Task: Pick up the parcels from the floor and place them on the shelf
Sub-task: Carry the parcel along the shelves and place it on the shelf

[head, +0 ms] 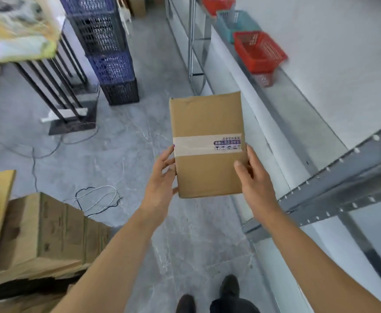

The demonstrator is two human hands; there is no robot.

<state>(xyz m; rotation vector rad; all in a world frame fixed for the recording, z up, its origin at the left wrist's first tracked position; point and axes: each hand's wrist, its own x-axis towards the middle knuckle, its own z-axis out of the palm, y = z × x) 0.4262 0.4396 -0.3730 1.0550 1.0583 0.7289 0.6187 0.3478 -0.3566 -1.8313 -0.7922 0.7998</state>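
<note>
A flat brown cardboard parcel (pixel 205 123) with a band of pale tape and printed marks is held out in front of me above the grey floor. My left hand (pixel 160 179) grips its left edge near the lower corner. My right hand (pixel 252 177) grips its right edge, thumb on top. The parcel hangs just left of the white shelf (pixel 334 91), which runs along the right side on a grey metal frame (pixel 343 184).
Red baskets (pixel 258 51) and a teal basket (pixel 237 23) stand on the shelf further back. Stacked blue and black crates (pixel 110 53) stand ahead left beside a black rack (pixel 56 93). Cardboard boxes (pixel 42 233) and loose cables (pixel 99 199) lie at left.
</note>
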